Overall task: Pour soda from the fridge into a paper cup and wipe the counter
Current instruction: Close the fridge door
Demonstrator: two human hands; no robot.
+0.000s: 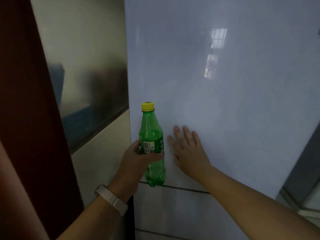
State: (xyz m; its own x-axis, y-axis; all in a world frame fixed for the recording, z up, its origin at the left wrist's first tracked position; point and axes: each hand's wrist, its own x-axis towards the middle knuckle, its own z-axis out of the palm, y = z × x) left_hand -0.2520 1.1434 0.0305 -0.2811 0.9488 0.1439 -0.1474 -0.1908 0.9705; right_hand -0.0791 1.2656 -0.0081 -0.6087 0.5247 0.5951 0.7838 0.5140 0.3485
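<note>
Evidently the fetching step was at its end: the green plastic soda bottle [151,135] with its yellow screw cap [147,106] was already out of the fridge and in front of the pale, glossy fridge door [225,101], near that door's left edge and just above its bottom seam. The left hand [136,156] held the bottle upright around its labelled middle, fingers and thumb wrapped about the body, the cap on and pointing up; a pale strap [112,198] sat on that wrist. The right hand [188,151] lay flat on the door just right of the bottle, palm to the surface, fingers straight and slightly spread, gripping nothing, the forearm reaching in from the lower right. By that pose the door was most likely being pushed shut, or had just met its frame; whether it was fully sealed could not be told. Left of the door stood a brushed metal side panel [86,66] and, further left, a dark red-brown board [26,101]. Neither paper cup nor counter showed anywhere around the door. The next move would call for lifting the right palm off the door, turning away with the bottle kept upright, finding the cup, and freeing the right hand to twist off the cap.
</note>
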